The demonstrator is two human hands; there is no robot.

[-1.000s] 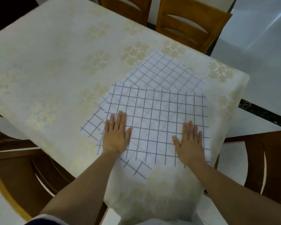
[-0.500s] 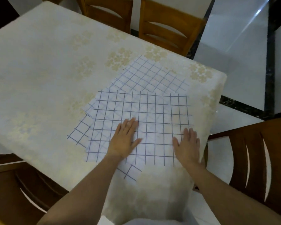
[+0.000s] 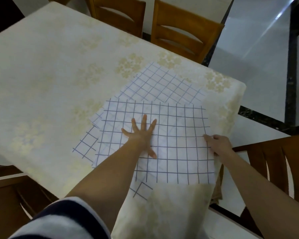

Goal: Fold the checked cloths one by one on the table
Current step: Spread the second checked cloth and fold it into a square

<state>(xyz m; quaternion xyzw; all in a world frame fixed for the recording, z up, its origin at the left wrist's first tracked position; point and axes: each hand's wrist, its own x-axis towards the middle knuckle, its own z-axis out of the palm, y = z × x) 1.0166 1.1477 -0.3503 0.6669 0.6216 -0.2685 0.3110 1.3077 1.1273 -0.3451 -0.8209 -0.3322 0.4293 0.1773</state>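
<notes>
A cream tablecloth with pale gold flower patterns [image 3: 59, 75] spreads left of and beyond the right hand [image 3: 217, 144] and its grip, and its corner hangs down on the near side of the grip. Two brown wooden slat-backed chairs [image 3: 117, 12] [image 3: 185, 31] stand well beyond the grip. A third wooden chair [image 3: 274, 161] stands just right of it, and a fourth [image 3: 10, 195] well to its left. Glossy grey floor tiles [image 3: 248, 49] with a black border strip [image 3: 290, 66] lie beyond and right.

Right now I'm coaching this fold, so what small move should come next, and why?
Probably lift the right edge and carry it leftward. The right hand pinches the top checked cloth at its right edge; the left hand lies flat and spread on its middle, pinning it.
</notes>
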